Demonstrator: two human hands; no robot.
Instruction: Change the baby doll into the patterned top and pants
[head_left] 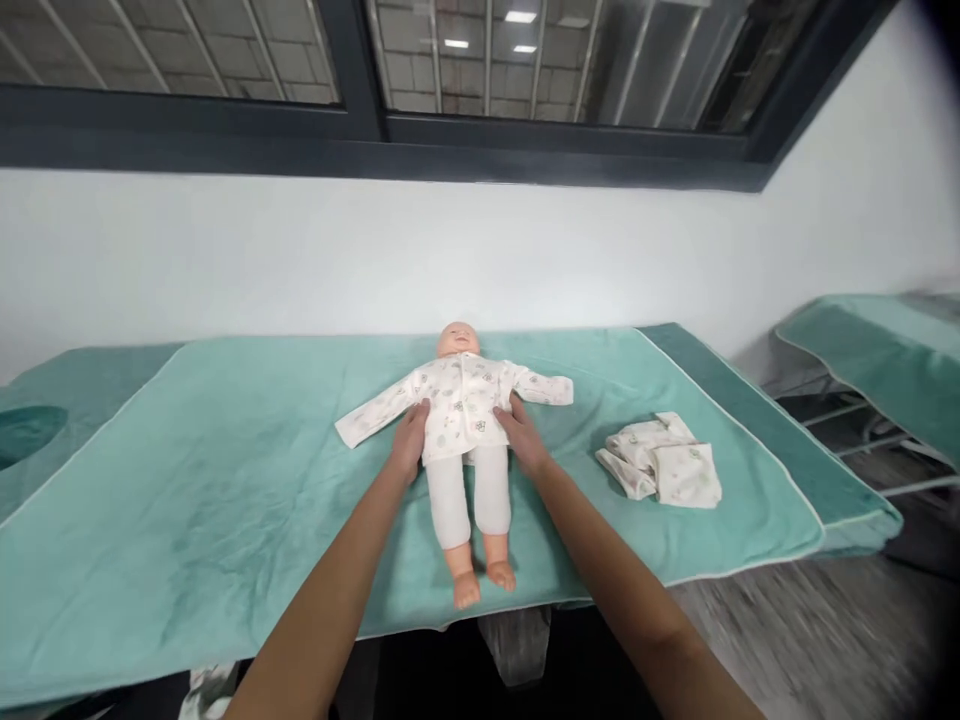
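Note:
A baby doll [463, 420] lies on its back on a teal towel [225, 480], head toward the wall and bare feet at the near edge. It wears a white printed top and white trousers. My left hand [411, 438] rests against the doll's left side at the hem of the top, fingers stretched along the cloth. My right hand [523, 436] lies against the other side at the waist, fingers flat too. Neither hand holds anything.
A folded bundle of white printed baby clothes [661, 459] lies on the towel to the right of the doll. The towel covers a long table [855, 510] against a white wall under a dark window. A second teal-covered table [877, 350] stands at the far right.

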